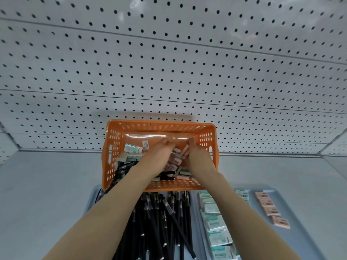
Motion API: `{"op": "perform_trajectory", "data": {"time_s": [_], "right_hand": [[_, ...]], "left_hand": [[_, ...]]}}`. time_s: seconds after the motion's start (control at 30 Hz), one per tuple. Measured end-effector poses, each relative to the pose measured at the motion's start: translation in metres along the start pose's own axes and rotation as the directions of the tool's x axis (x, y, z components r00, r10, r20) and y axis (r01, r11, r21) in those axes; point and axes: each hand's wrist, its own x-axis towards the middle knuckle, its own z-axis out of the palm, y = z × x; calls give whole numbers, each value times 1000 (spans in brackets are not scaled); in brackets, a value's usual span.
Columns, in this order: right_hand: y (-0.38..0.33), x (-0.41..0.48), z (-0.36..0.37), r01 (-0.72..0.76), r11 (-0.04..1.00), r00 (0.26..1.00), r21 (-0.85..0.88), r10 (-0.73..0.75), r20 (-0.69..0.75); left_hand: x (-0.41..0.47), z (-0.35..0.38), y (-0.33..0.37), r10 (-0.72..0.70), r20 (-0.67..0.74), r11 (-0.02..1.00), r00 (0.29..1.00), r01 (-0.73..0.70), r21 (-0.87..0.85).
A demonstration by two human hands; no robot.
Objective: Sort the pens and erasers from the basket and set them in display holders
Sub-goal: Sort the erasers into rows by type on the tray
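An orange perforated basket (112,147) stands on the shelf against the pegboard. Inside it lie green erasers (131,150), pink erasers (175,160) and black pens (122,167). Both my hands reach into it. My left hand (156,153) and my right hand (197,155) curl over the pile of pink erasers between them, fingertips down among them. Whether either hand actually holds an eraser is hidden. In front of the basket a grey holder carries a heap of black pens (161,222).
To the right, a grey tray (304,231) holds a row of green erasers (216,222) and a row of pink erasers (272,209). The white pegboard wall (169,72) rises behind the basket. Grey shelf surface (47,184) lies to the left.
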Motion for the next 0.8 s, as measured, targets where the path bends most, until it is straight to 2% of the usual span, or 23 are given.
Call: {"op": "perform_trajectory", "data": {"time_s": [0.2,0.3,0.4,0.47,0.57,0.67,0.73,0.8], "right_hand": [[-2,0,3,80,996,996,30,-81,29],[-5,0,5,89,996,996,-6,-88,19],[-6,-1,0,83,993,997,88,-82,-8],[-4,-3,-2,74,985,997,156,-71,-23],[-3,-8,-7,44,952,997,304,-20,-79],[-6,-12,-17,75,907,977,414,16,-212],[-11,-16,-22,131,862,963,489,7,-271],[-16,-20,-25,174,814,967,554,-36,-251]], "left_hand": [[2,-15,2,-65,-51,991,997,58,-120],[0,-9,1,-81,0,994,997,81,-71],[3,-2,0,-85,79,996,993,87,-20],[5,-3,0,-90,46,995,995,92,-33],[6,-9,1,-116,-106,984,988,99,-147],[3,-19,8,-139,-203,953,969,75,-295],[-2,-24,18,-210,-119,878,970,134,-459],[-7,-22,26,-313,34,697,949,254,-671]]}}
